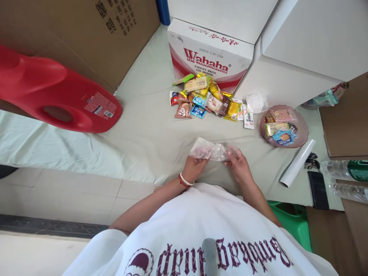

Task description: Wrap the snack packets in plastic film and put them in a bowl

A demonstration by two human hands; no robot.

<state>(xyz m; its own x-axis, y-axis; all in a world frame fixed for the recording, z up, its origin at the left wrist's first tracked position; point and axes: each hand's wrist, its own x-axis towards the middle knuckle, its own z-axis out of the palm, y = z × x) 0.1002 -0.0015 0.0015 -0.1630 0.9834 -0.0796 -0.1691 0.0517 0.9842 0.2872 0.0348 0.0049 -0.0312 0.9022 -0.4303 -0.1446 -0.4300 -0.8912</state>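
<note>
A crumpled clear plastic bag (216,151) is stretched between my two hands, just above the cloth near my body. My left hand (198,163), with a beaded bracelet at the wrist, is closed on the bag's left part; some of its fingers show blurred through the film. At the other end, my right hand (237,161) pinches the bag between thumb and fingers. Beyond them lies a pile of small wrapped snacks (213,103) in several colours. To its right, a pink glass plate (303,132) carries a few more wrapped snacks.
Behind the snack pile stands a Wahaha water carton (211,63). A crumpled clear plastic wrapper (257,102) lies by the plate. On the right are a white roll (297,163), a phone (317,190) and plastic bottles (339,170). A red jug (74,97) occupies the left.
</note>
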